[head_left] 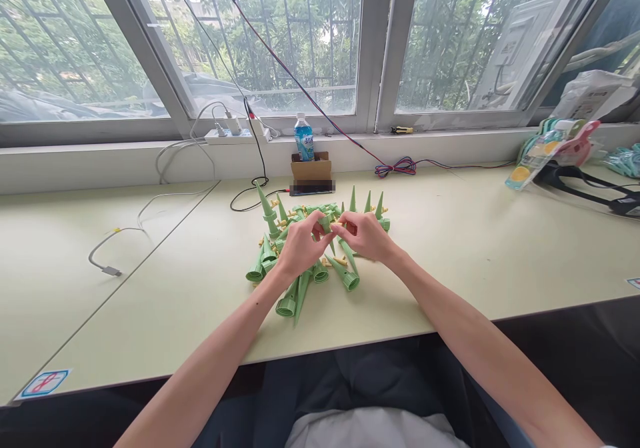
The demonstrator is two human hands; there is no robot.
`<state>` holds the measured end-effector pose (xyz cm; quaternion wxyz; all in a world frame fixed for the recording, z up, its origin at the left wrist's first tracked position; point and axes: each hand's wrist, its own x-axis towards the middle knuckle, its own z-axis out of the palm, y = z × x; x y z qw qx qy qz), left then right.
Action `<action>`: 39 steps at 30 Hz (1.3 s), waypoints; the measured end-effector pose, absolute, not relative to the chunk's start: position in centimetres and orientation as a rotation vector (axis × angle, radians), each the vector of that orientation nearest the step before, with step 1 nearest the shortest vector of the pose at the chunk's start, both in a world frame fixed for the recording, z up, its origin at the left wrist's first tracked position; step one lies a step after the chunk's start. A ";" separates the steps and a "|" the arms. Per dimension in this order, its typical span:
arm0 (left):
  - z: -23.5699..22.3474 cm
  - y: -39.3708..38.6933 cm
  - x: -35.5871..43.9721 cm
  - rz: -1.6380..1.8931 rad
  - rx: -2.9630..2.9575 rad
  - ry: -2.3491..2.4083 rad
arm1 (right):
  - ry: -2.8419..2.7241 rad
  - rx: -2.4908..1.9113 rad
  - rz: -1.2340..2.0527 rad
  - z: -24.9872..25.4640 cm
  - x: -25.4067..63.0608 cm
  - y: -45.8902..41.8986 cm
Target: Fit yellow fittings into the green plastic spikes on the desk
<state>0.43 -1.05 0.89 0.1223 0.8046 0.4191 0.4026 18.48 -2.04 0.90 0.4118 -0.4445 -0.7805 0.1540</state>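
Note:
My left hand (303, 245) is closed round a green plastic watering spike (325, 223), its wide collar up and its tip pointing down. The fingers of my right hand (367, 235) pinch a small yellow valve (336, 225) against the spike's side; how far it sits in the spike is hidden by my fingertips. Around and beneath both hands lies a loose pile of similar green spikes (347, 279), several with yellow valves. A few spikes stand tip up (265, 203) at the back, while others lie with open ends (286, 305) toward me.
Behind the pile are a small cardboard box (315, 169), a dark flat device and a blue-labelled bottle (303, 139). A white cable (111, 271) lies at left. Coiled wire (396, 167) rests by the sill. A black strap (580, 188) and bagged items sit at far right.

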 end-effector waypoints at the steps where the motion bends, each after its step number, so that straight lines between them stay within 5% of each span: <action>1: 0.9 -1.1 0.4 1.170 2.346 1.214 | -1.964 -1.118 0.382 0.8 18.5 -2.0; 39: 0.7 -1.0 0.4 1.190 2.349 1.167 | -1.982 -1.159 0.379 0.8 18.4 -1.9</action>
